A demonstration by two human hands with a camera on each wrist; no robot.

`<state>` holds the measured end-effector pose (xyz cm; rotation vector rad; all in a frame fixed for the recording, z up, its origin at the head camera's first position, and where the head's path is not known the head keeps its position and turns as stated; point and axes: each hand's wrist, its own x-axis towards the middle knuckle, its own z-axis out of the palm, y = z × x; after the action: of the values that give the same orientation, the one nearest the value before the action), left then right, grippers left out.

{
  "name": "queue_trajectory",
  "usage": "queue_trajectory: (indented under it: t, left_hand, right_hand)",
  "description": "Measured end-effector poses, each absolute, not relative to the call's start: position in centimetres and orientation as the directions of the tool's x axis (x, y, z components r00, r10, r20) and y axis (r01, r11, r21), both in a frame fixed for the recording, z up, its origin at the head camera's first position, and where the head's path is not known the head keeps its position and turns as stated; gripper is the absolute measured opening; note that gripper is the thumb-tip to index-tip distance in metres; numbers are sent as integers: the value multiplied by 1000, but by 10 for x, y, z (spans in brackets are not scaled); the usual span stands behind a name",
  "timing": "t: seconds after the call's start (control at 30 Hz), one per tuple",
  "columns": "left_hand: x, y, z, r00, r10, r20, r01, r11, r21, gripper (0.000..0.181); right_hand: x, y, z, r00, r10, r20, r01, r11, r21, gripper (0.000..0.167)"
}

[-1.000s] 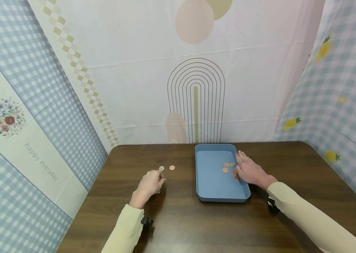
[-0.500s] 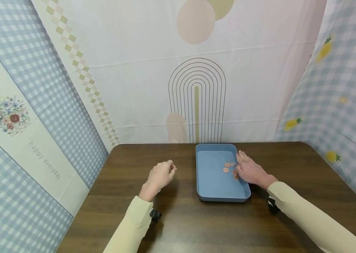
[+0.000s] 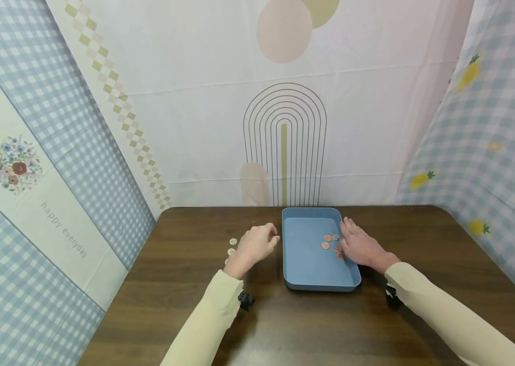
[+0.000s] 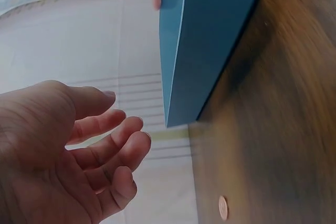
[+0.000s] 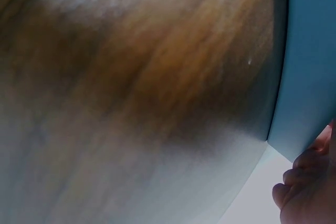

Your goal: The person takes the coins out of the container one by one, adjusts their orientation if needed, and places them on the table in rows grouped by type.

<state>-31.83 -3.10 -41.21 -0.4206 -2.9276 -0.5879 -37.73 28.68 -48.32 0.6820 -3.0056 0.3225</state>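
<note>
My left hand (image 3: pixel 257 243) hovers over the table just left of the blue tray (image 3: pixel 291 279). In the left wrist view its fingers (image 4: pixel 123 140) are loosely bent, thumb close to index finger; I see no coin between them, though one could be hidden. On the wood below lies a copper coin (image 4: pixel 223 208). Several silver coins, one of them a near silver coin (image 3: pixel 231 251), lie left of this hand. My right hand (image 3: pixel 364 247) rests on the tray's right rim, fingers extended. Inside the tray are copper coins (image 3: pixel 325 245) and a silver coin (image 3: pixel 335 237), partly beside that hand.
The brown wooden table (image 3: pixel 285 330) meets a patterned cloth wall (image 3: pixel 212 147) at its back edge. Checked cloth (image 3: pixel 504 168) hangs on the right and another on the left. The tray's low upright walls stand beside my left fingers.
My left hand has moved right from the loose coins, passing over the copper one, to the tray's left side. Silver coins it covered now show. The right hand stays on the rim.
</note>
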Motion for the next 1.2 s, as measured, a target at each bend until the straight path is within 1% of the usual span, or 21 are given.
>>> queue_trajectory:
  t: [0.2, 0.33, 0.53, 0.77, 1.2]
  left_hand:
    - [-329, -11, -411, -952, 263, 160, 304, 879, 368, 17]
    - [-336, 3, -411, -949, 283, 137, 314, 869, 383, 19]
    - [-343, 18, -415, -960, 271, 69, 271, 843, 464, 20]
    - [-351, 29, -421, -969, 243, 42, 230, 827, 513, 18]
    - [-361, 61, -441, -964, 264, -23, 225, 861, 456, 22]
  right_hand:
    - [-378, 288, -484, -902, -421, 91, -431, 880, -200, 58]
    - [-380, 289, -484, -891, -440, 113, -453, 872, -186, 57]
    - [-381, 289, -485, -886, -448, 119, -463, 867, -186, 55]
    - [-380, 288, -486, -889, -444, 108, -457, 867, -197, 56]
    - [-387, 288, -489, -896, -431, 105, -443, 873, -203, 57]
